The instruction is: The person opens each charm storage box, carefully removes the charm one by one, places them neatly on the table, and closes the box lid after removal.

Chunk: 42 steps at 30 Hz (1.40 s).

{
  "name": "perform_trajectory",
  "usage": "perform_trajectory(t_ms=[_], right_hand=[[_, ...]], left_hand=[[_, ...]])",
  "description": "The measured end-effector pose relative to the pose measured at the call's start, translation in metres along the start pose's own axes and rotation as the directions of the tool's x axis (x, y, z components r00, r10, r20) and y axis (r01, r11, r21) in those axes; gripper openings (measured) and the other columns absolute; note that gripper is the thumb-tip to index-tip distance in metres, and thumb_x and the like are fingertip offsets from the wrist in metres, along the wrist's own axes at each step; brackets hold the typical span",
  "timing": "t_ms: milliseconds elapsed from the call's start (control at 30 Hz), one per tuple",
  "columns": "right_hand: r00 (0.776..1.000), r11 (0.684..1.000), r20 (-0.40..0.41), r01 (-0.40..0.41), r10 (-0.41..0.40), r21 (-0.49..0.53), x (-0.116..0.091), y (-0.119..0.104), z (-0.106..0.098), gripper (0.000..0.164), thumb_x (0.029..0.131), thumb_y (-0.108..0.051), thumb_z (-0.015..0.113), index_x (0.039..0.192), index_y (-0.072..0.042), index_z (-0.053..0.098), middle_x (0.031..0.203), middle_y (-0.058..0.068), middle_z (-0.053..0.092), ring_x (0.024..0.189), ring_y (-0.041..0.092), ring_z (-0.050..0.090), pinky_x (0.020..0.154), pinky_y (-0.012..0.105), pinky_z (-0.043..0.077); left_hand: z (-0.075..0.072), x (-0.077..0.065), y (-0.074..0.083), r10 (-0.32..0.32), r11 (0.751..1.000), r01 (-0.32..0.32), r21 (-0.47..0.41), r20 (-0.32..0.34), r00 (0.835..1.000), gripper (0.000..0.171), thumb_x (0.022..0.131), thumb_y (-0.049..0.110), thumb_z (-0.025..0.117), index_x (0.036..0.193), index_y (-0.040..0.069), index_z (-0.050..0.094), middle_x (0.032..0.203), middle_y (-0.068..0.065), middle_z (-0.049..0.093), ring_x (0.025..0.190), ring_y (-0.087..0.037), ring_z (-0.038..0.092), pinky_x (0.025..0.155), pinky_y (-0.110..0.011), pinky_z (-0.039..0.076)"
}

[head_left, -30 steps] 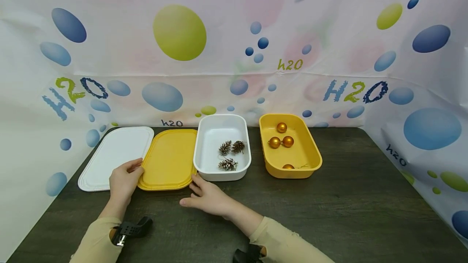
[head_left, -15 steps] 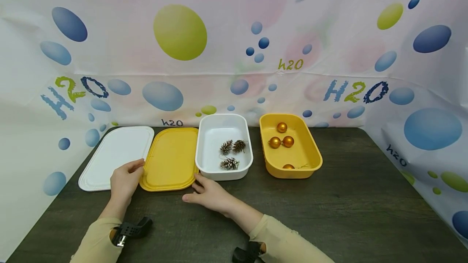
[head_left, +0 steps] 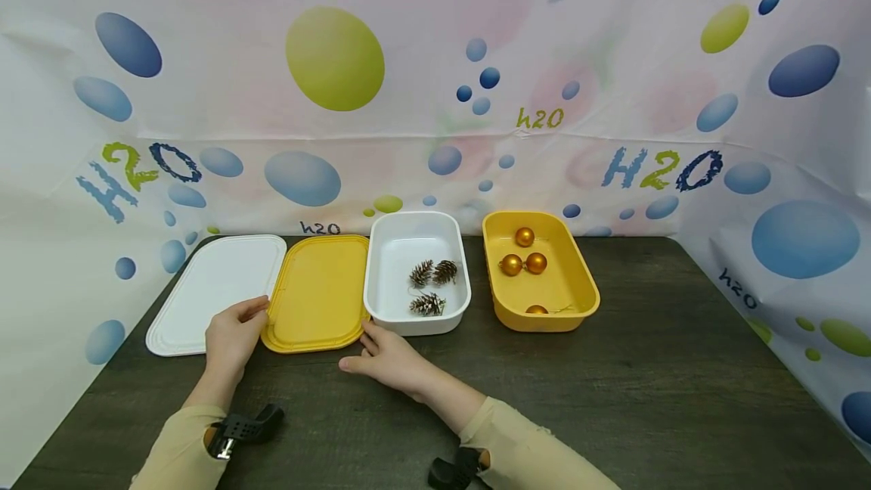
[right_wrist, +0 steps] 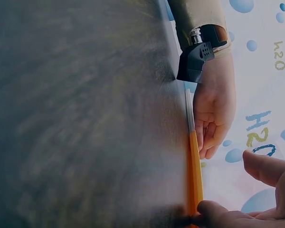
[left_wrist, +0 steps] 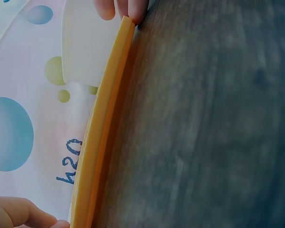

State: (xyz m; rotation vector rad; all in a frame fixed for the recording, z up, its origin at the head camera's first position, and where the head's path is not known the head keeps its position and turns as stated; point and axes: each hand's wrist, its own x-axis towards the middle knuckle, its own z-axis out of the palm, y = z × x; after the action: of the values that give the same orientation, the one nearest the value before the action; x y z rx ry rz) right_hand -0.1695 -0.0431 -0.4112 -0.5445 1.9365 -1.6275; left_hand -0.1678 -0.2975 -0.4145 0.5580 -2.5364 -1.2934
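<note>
A yellow lid [head_left: 316,293] lies on the dark table between a white lid [head_left: 218,293] and a white container [head_left: 381,312]. My left hand [head_left: 233,335] is at the yellow lid's left edge, its bent fingers and thumb pinching the rim. At the lid's front right corner, my right hand [head_left: 388,361] touches the edge with its fingertips while the thumb stands apart. The left wrist view shows the yellow lid [left_wrist: 97,128] edge-on between both hands. Inside the white container are three pine cones [head_left: 427,304].
Right of the white container stands a yellow container [head_left: 565,286] holding several gold baubles [head_left: 536,263]. A printed backdrop [head_left: 408,97] rises behind the table [head_left: 646,384]. Both wrists carry black cameras [head_left: 241,429].
The yellow lid has shifted slightly right and its back edge a little farther back. The white container moved slightly right, and both hands moved a little with the lid.
</note>
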Motion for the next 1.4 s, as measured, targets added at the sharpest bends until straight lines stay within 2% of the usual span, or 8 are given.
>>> perform_trajectory(t_ms=[333, 600, 733, 800, 933, 1033, 1200, 1400], right_hand=[[1.000, 1.000, 0.005, -0.010, 0.010, 0.006, -0.002, 0.000, -0.001, 0.078, 0.092, -0.019, 0.066, 0.149, 0.006, 0.018, 0.152, 0.021, 0.025, 0.136, 0.029, 0.033, 0.106, 0.037, 0.035], [1.000, 1.000, 0.027, 0.006, -0.005, -0.014, -0.007, -0.002, -0.003, 0.078, 0.092, -0.018, 0.065, 0.149, 0.005, 0.018, 0.153, 0.021, 0.023, 0.137, 0.029, 0.032, 0.105, 0.034, 0.036], [0.999, 0.999, 0.038, 0.013, -0.012, -0.047, -0.012, -0.003, -0.004, 0.077, 0.092, -0.018, 0.066, 0.150, 0.003, 0.020, 0.154, 0.017, 0.024, 0.137, 0.026, 0.032, 0.104, 0.031, 0.037], [0.999, 0.997, 0.044, 0.019, -0.016, -0.072, -0.015, -0.003, -0.005, 0.076, 0.091, -0.019, 0.066, 0.150, 0.001, 0.021, 0.153, 0.014, 0.025, 0.136, 0.025, 0.034, 0.103, 0.029, 0.039], [0.997, 0.994, 0.063, 0.046, -0.039, -0.101, -0.022, -0.005, -0.010, 0.074, 0.091, -0.019, 0.067, 0.149, -0.001, 0.025, 0.153, 0.012, 0.029, 0.134, 0.023, 0.038, 0.099, 0.025, 0.042], [0.995, 0.992, 0.079, 0.063, -0.055, -0.109, -0.027, -0.007, -0.015, 0.071, 0.091, -0.017, 0.067, 0.148, 0.001, 0.029, 0.151, 0.012, 0.031, 0.132, 0.023, 0.040, 0.096, 0.022, 0.043], [0.991, 0.985, 0.105, 0.101, -0.086, -0.140, -0.036, -0.012, -0.029, 0.065, 0.091, -0.013, 0.066, 0.145, 0.003, 0.033, 0.149, 0.017, 0.034, 0.131, 0.026, 0.042, 0.094, 0.021, 0.045], [0.974, 0.949, 0.109, 0.220, -0.199, -0.228, -0.044, -0.021, -0.050, 0.052, 0.093, -0.008, 0.063, 0.139, 0.002, 0.044, 0.141, 0.019, 0.046, 0.124, 0.027, 0.050, 0.093, 0.023, 0.046]], left_hand=[[0.000, -0.002, 0.002, 0.014, 1.000, -0.013, 0.018, -0.007, 1.000, 0.040, 0.091, 0.008, 0.049, 0.128, -0.005, 0.058, 0.122, -0.023, 0.060, 0.107, -0.033, 0.057, 0.062, -0.010, 0.041], [0.003, -0.011, 0.018, 0.066, 0.998, -0.066, 0.025, -0.002, 0.998, 0.040, 0.092, 0.008, 0.050, 0.129, -0.005, 0.056, 0.119, -0.026, 0.059, 0.104, -0.035, 0.056, 0.062, -0.021, 0.045], [0.009, -0.018, 0.031, 0.105, 0.994, -0.104, -0.030, 0.024, 0.994, 0.041, 0.094, 0.010, 0.051, 0.132, -0.004, 0.054, 0.123, -0.026, 0.055, 0.110, -0.038, 0.056, 0.079, -0.035, 0.052], [0.013, -0.022, 0.037, 0.129, 0.990, -0.126, -0.068, 0.045, 0.991, 0.042, 0.095, 0.010, 0.051, 0.134, -0.003, 0.051, 0.127, -0.026, 0.053, 0.113, -0.039, 0.054, 0.090, -0.044, 0.049], [0.024, -0.032, 0.046, 0.207, 0.973, -0.195, -0.120, 0.093, 0.974, 0.044, 0.095, 0.009, 0.053, 0.137, -0.003, 0.048, 0.133, -0.026, 0.048, 0.121, -0.039, 0.048, 0.100, -0.047, 0.041], [0.034, -0.040, 0.051, 0.272, 0.959, -0.257, -0.121, 0.130, 0.954, 0.047, 0.094, 0.008, 0.056, 0.138, -0.004, 0.045, 0.137, -0.025, 0.044, 0.125, -0.038, 0.043, 0.103, -0.047, 0.039], [0.050, -0.056, 0.054, 0.342, 0.937, -0.324, -0.129, 0.162, 0.925, 0.057, 0.093, 0.009, 0.060, 0.143, -0.005, 0.037, 0.142, -0.025, 0.038, 0.130, -0.038, 0.038, 0.105, -0.048, 0.036], [0.070, -0.073, 0.055, 0.396, 0.917, -0.380, -0.122, 0.172, 0.902, 0.069, 0.091, 0.014, 0.065, 0.147, -0.001, 0.030, 0.142, -0.026, 0.037, 0.128, -0.041, 0.039, 0.102, -0.055, 0.035]])
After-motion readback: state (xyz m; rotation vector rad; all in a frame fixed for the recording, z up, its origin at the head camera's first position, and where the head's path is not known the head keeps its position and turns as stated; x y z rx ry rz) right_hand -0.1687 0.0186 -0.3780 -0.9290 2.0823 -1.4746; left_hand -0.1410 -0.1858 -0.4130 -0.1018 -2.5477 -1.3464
